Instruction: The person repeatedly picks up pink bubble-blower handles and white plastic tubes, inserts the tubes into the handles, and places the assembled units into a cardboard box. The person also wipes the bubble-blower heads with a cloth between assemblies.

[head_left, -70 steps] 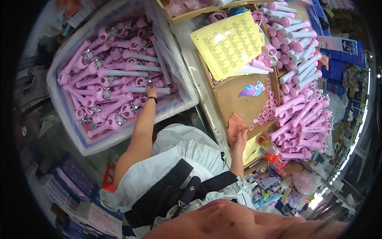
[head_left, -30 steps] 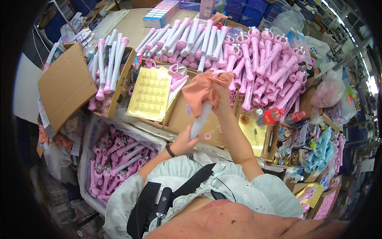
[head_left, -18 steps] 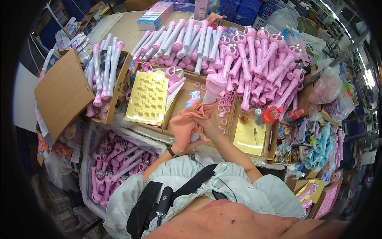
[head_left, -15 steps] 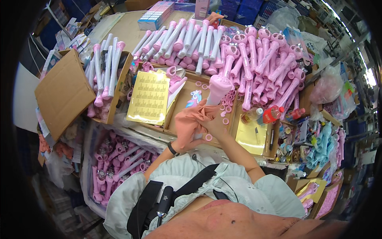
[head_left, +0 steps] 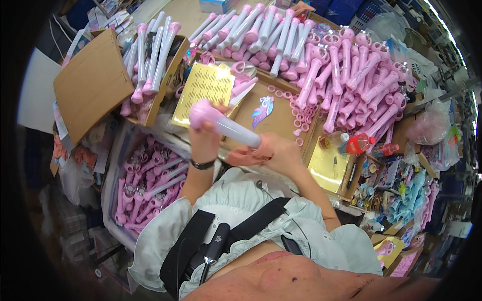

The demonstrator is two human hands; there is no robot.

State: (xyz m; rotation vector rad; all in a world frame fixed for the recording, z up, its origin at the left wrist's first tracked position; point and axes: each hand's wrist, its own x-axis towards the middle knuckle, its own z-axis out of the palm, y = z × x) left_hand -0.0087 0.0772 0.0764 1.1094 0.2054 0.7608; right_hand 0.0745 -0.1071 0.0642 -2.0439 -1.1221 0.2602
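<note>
Turn: the wand (head_left: pixel 238 132) is swung round; its pink head (head_left: pixel 203 114), pointing away half a second ago, now lies leftward.
Cloth: the orange cloth (head_left: pixel 258 154) wraps the opposite end, leaving most of the white tube bare.
Left hand (head_left: pixel 204 143): fingers gripping the wand at its pink head.
Right hand (head_left: pixel 285 157): fingers closed on the orange cloth, tips hidden; the wand spans both hands.

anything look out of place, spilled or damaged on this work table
The drink bottles look out of place, set beside the pile of pink wands. Pink rings lie scattered in the brown tray, some apart from the main cluster, which looks untidy. The held pink-and-white wand shows no clear damage, and no spill is visible.
</note>
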